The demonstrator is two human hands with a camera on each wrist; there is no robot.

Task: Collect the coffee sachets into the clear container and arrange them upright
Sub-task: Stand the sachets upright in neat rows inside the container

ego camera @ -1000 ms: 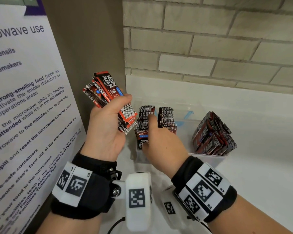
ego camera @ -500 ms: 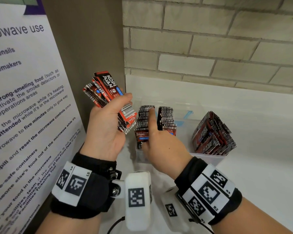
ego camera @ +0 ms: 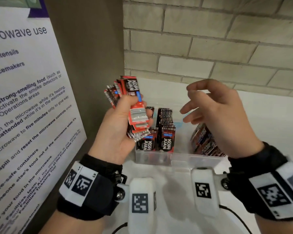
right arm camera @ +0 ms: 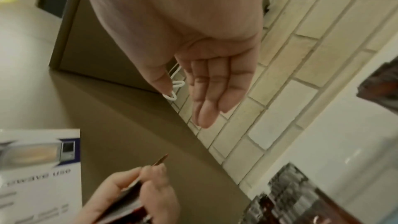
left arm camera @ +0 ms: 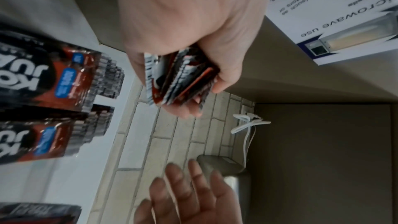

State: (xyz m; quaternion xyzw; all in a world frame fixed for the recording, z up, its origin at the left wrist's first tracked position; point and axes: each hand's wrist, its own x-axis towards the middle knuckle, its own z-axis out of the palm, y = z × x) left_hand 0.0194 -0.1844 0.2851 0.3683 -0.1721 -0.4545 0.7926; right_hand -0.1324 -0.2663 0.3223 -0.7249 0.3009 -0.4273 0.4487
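2 upright rows of coffee sachets (ego camera: 156, 130) stand in the clear container (ego camera: 178, 159). My left hand (ego camera: 115, 132) clamps a fanned bundle (ego camera: 134, 107); my right hand (ego camera: 216, 115) hovers above, fingers spread, holding nothing. Light, thin, slick foil: I judge a pinch across the flat faces best.

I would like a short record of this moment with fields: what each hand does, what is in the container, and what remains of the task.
left hand: grips a bundle of coffee sachets, raised left of the container
right hand: empty, fingers relaxed, above the container
clear container: two upright rows of sachets at its left, a leaning stack at its right
remaining: the held bundle is not yet in the container
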